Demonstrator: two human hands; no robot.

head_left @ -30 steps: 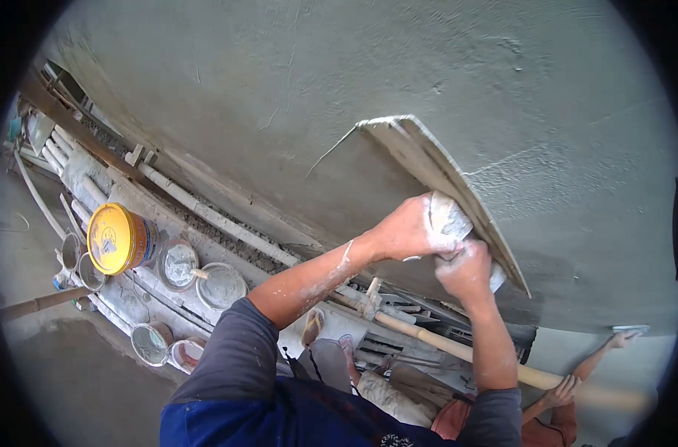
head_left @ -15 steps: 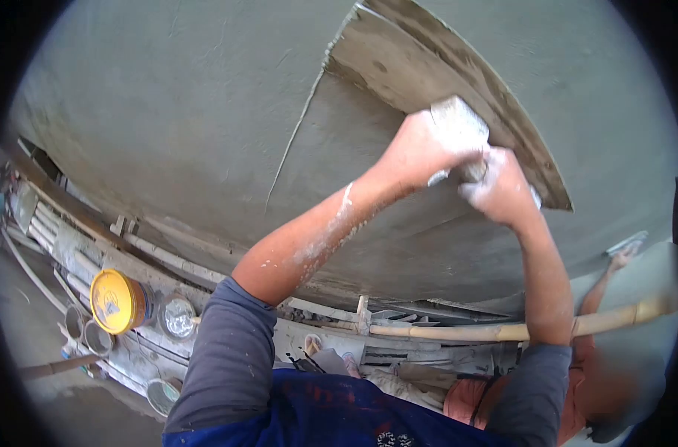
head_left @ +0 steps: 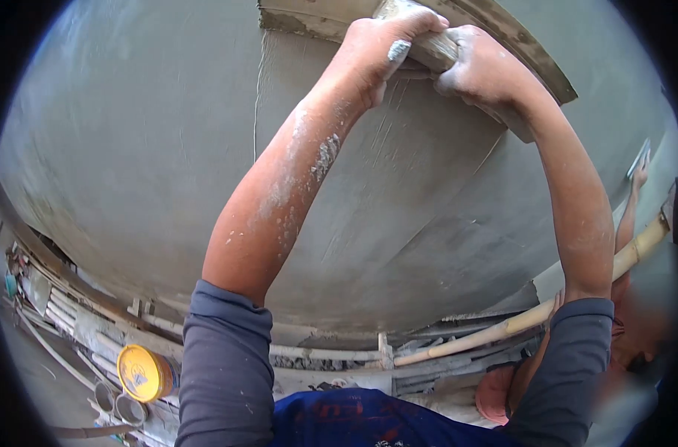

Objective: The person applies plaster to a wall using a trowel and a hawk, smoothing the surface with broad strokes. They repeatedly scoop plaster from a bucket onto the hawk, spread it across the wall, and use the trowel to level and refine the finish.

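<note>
One head-worn wide-angle camera faces the smooth grey plastered wall (head_left: 130, 149) from close by, looking along both arms to the left hand (head_left: 383, 45) and right hand (head_left: 482, 71).

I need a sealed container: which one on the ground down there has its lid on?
The bucket with the bright yellow lid; the two small grey cans just beside it are open.
</note>
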